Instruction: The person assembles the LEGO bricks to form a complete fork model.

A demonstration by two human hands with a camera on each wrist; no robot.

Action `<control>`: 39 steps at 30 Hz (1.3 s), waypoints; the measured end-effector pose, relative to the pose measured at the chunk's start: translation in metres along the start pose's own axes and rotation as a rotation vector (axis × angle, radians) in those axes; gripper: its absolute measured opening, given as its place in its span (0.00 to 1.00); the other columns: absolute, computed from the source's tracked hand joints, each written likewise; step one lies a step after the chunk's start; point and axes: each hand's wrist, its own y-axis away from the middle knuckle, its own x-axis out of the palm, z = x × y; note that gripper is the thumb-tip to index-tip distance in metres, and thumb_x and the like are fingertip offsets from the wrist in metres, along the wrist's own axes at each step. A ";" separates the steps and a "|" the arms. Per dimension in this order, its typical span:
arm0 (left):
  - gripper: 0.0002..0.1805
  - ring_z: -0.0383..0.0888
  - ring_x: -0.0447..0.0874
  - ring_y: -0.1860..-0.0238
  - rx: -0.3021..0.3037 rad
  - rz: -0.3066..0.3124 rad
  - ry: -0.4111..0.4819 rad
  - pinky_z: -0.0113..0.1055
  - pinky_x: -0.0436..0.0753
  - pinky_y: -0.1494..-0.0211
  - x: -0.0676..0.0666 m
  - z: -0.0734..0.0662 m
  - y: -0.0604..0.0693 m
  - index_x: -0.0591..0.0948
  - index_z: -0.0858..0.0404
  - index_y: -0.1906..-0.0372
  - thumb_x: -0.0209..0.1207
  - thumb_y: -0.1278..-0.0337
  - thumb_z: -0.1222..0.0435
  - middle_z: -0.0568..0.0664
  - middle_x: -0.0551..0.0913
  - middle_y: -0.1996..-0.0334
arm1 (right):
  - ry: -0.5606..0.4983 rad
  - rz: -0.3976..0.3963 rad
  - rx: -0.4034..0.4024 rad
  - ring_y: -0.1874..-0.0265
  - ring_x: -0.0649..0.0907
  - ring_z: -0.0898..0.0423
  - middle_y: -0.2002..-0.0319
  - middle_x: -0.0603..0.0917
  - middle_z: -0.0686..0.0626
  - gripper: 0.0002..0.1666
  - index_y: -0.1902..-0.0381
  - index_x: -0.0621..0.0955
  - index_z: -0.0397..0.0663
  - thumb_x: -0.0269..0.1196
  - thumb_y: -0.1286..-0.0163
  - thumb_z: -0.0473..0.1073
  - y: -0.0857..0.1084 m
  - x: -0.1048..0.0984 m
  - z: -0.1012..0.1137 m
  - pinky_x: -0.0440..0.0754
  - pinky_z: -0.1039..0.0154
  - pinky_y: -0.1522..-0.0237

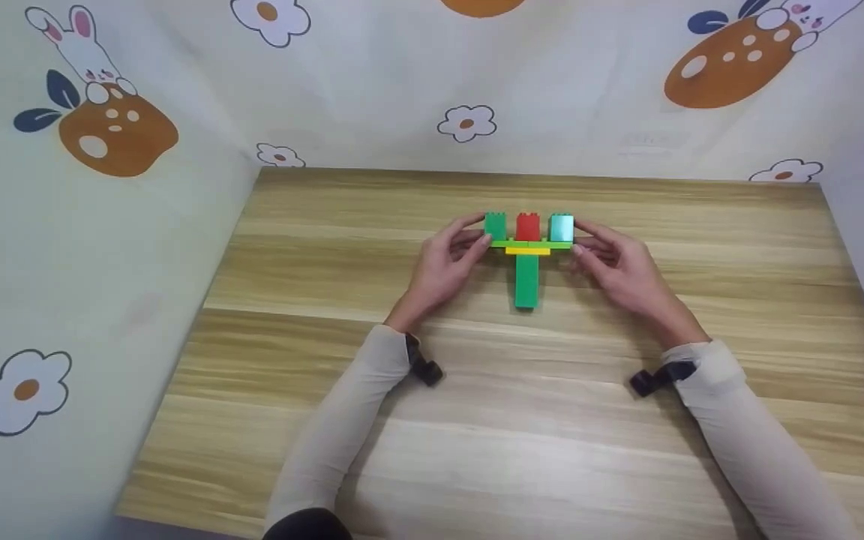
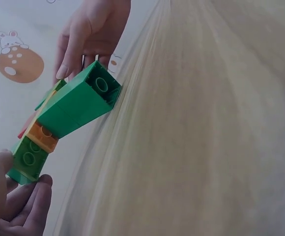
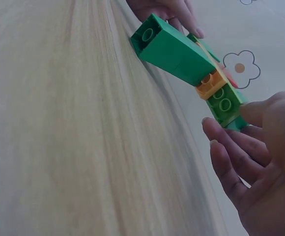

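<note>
A T-shaped toy brick build (image 1: pixel 526 281) sits between both hands: a green column, a small yellow plate (image 1: pixel 527 251) and a light green crosspiece. On the crosspiece are a green brick (image 1: pixel 495 226), a red brick (image 1: pixel 528 226) and a shiny blue-green brick (image 1: pixel 562 228). My left hand (image 1: pixel 443 262) pinches the left end between thumb and fingers. At the opposite end, my right hand (image 1: pixel 622 271) grips with its thumb and fingertips. The column's hollow underside (image 2: pixel 101 84) shows in the left wrist view. Whether the build touches the tabletop, I cannot tell.
The wood-grain table (image 1: pixel 327 247) reaches back to a pale wall (image 1: pixel 372 90) printed with flowers and rabbits. Another such wall rises along the left side. Black straps with small devices (image 1: pixel 426 370) are on both wrists.
</note>
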 end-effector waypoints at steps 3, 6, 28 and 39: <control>0.25 0.45 0.90 0.38 -0.012 0.013 0.012 0.36 0.89 0.35 0.000 0.000 0.000 0.79 0.59 0.27 0.65 0.22 0.57 0.55 0.87 0.35 | -0.004 0.011 0.014 0.54 0.94 0.46 0.41 0.90 0.36 0.31 0.21 0.75 0.48 0.65 0.18 0.43 0.000 0.000 -0.001 0.89 0.73 0.54; 0.25 0.46 0.90 0.38 -0.032 0.026 0.014 0.35 0.88 0.34 0.000 0.000 0.000 0.79 0.60 0.27 0.65 0.22 0.58 0.54 0.85 0.33 | -0.021 0.022 0.038 0.56 0.94 0.47 0.41 0.90 0.35 0.30 0.22 0.75 0.46 0.64 0.18 0.43 0.000 0.000 -0.002 0.91 0.69 0.56; 0.28 0.48 0.89 0.37 -0.121 0.112 -0.050 0.32 0.87 0.33 -0.002 0.000 0.000 0.79 0.67 0.28 0.68 0.25 0.61 0.59 0.85 0.34 | -0.021 0.030 0.107 0.60 0.94 0.56 0.45 0.91 0.33 0.26 0.29 0.81 0.37 0.65 0.18 0.43 0.001 0.000 -0.004 0.93 0.66 0.57; 0.28 0.47 0.90 0.39 -0.144 0.131 -0.085 0.31 0.87 0.35 -0.003 0.001 0.001 0.79 0.67 0.27 0.68 0.25 0.60 0.59 0.86 0.35 | -0.006 0.045 0.106 0.59 0.95 0.55 0.45 0.91 0.33 0.25 0.29 0.81 0.37 0.66 0.19 0.41 0.001 0.001 -0.005 0.92 0.67 0.55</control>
